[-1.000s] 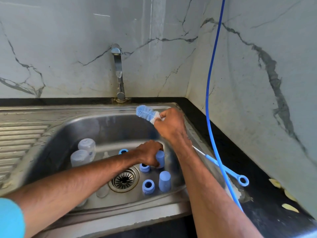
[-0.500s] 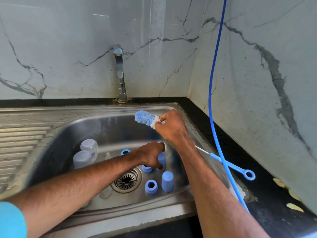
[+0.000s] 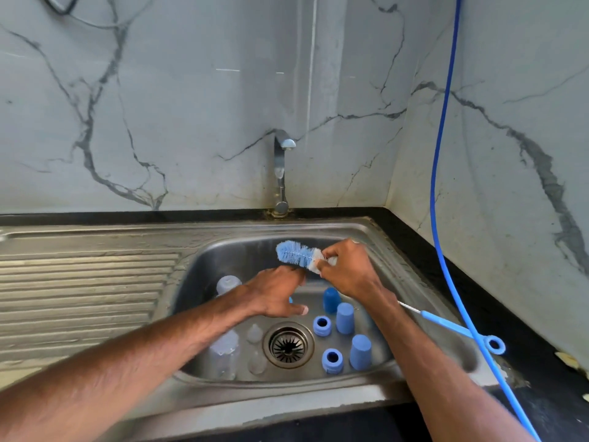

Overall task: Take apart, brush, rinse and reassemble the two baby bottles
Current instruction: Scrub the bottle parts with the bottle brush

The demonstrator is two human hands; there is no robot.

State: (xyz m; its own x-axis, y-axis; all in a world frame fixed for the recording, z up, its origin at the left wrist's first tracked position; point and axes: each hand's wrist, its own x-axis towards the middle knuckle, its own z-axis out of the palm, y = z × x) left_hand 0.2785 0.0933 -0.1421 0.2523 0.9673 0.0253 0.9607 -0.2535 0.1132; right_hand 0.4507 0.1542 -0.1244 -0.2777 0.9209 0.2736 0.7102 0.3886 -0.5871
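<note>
Left hand (image 3: 277, 295) has let go of the rounded blue plastic cap (image 3: 331, 299) and lifted, fingers loose, holding nothing. Right hand (image 3: 345, 271) pinches the fuzzy blue-bristled bottle brush (image 3: 294, 254) at its neck. Clear plastic bottle (image 3: 224, 352) sits at 9 o'clock of the slotted metal drain (image 3: 288, 346) in the scuffed steel sink (image 3: 236, 256) — veined marble wall (image 3: 191, 122) behind.
</note>
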